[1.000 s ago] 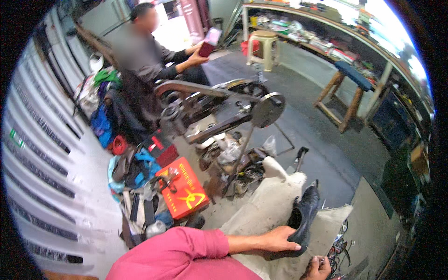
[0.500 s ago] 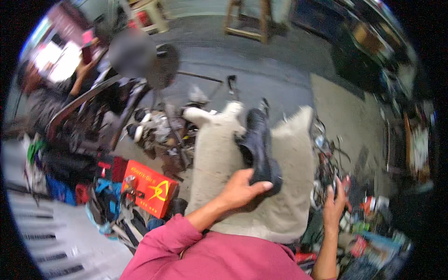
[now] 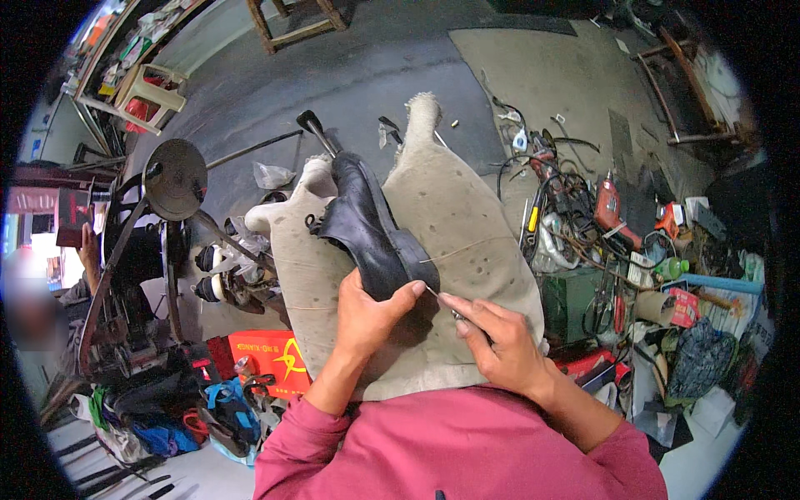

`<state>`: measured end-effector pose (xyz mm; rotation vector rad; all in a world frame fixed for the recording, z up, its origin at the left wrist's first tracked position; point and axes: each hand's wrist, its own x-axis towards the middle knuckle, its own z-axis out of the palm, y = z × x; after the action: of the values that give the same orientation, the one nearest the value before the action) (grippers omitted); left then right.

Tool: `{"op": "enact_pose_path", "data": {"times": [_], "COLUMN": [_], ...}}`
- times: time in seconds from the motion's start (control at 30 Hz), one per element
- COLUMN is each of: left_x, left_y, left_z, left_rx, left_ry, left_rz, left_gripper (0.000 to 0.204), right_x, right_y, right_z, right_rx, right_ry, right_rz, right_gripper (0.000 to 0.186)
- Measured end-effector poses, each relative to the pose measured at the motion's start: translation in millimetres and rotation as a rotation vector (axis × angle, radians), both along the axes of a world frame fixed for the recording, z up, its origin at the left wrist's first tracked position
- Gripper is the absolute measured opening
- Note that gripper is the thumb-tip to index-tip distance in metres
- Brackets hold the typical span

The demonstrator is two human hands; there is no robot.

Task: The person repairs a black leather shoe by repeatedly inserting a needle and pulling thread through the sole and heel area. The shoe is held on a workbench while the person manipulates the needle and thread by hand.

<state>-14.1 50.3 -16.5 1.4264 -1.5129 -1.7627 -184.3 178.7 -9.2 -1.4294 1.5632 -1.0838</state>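
Observation:
A black leather shoe (image 3: 367,221) lies on a stained beige cloth (image 3: 467,250) spread over my lap, its toe pointing away and its sole turned to the right. At its heel end, my left hand (image 3: 369,317) is wrapped around the shoe, thumb pressed over the heel. My right hand (image 3: 500,340) pinches a thin pointed metal tool (image 3: 433,292). The tip of this tool is at the heel edge, close to my left thumb; whether it enters the heel I cannot tell. My right fingers hide most of the tool.
A machine with a round metal wheel (image 3: 175,179) stands at left. Beside my left arm is a red box (image 3: 275,360). A red power drill (image 3: 610,208), a yellow-handled tool (image 3: 533,218) and tangled cables lie at right. Another person's hand (image 3: 88,252) shows far left.
My right hand has come from the clutter at right to the shoe's heel, now with the pointed tool in it. The shoe has tilted leftward, and the whole view has shifted.

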Motion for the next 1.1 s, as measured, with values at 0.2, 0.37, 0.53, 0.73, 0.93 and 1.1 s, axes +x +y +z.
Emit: {"op": "enact_pose_path", "data": {"times": [0.2, 0.37, 0.53, 0.73, 0.93, 1.1], "left_x": [-3.3, -2.6, -1.4, 0.5, 5.0, 16.4], "left_y": [2.1, 0.9, 1.3, -0.4, -2.5, -12.6], "left_z": [-1.4, -2.1, -3.9, -1.5, -1.1, 1.4], "left_rx": [0.023, -0.006, 0.032, 0.020, 0.053, 0.171], "left_ry": [0.093, 0.021, 0.058, 0.015, 0.051, 0.144], "left_rz": [0.046, 0.014, 0.029, -0.007, -0.062, -0.132], "left_gripper": [0.020, 0.022, 0.023, 0.023, 0.024, 0.027], "right_x": [1.8, -1.6, -5.9, -7.5, -12.5, -41.9], "right_y": [-2.8, -3.6, -4.0, -6.8, -21.1, -51.0], "right_z": [-6.7, -8.6, -4.8, -4.8, 3.1, 16.3], "right_rx": [-0.014, 0.013, 0.077, 0.092, 0.233, 0.434], "right_ry": [-0.042, -0.002, -0.001, -0.019, -0.198, -0.200], "right_rz": [-0.083, -0.040, 0.031, 0.064, 0.066, 0.255], "right_gripper": [0.039, 0.044, 0.047, 0.045, 0.040, 0.033]}}
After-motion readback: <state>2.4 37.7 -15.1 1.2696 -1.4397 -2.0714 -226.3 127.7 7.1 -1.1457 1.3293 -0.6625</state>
